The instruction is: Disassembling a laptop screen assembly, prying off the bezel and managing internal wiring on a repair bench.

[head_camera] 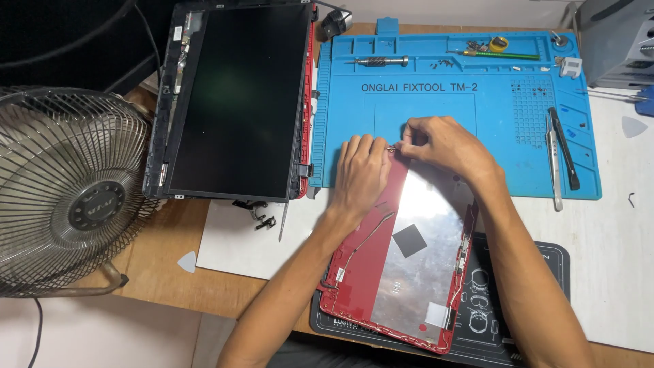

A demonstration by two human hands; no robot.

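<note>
The left hand (361, 174) lies flat, fingers together, pressing the top edge of a red laptop lid (361, 272). The right hand (439, 143) is curled just beside it, fingertips pinching a small metal part (392, 149) at the lid's upper corner. The lid lies tilted, inner foil side up, half on a blue repair mat (490, 136), half on a black mat (531, 300). Tweezers (553, 163) lie well apart at the mat's right edge. A bare screen panel (235, 102) borders the left; a fan (68, 191) stands farther out on the desk (157, 279).

red laptop lid (357, 269) with silver foil lining, blue work mat (504, 116), grey fan (68, 191)
</note>
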